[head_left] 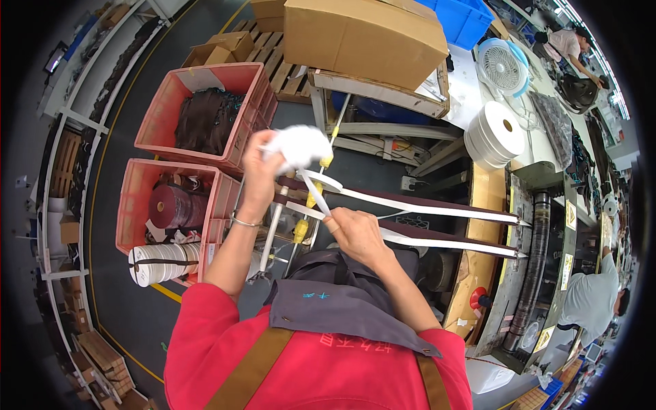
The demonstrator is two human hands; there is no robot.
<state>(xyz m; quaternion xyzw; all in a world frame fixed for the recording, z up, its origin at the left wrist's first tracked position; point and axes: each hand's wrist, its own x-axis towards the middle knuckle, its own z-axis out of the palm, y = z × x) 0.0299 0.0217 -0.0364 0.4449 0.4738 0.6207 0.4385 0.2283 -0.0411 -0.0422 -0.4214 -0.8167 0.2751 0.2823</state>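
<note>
Ribbon of flat white material slants between your hands, close in front of your chest at twelve o'clock. Your left hand, out at eleven o'clock, has its fingers curled round a soft white bundle, which is blurred, so its exact form is hard to tell. That bundle sits between eleven and twelve o'clock, at the upper end of the ribbon. Your right hand, nearer you at one o'clock, is closed, with thumb and fingers pinching the ribbon's lower end.

Just beyond the ribbon lies a thin, flat white disc, beside a pale rod partly wrapped in yellow. From there, long paired maroon and white strips run toward two o'clock, reaching a machine with a dark, shiny horizontal roller.

At eleven o'clock you have a red plastic crate of dark brown bundled straps. At ten o'clock, a second red plastic crate holds a maroon roll, and a white ribbed roll with a black band lies at its near side. A large brown cardboard box rests at twelve o'clock. Toward one o'clock, a white round fan with a blue rim stands on a white desk, near a big white spool.
</note>
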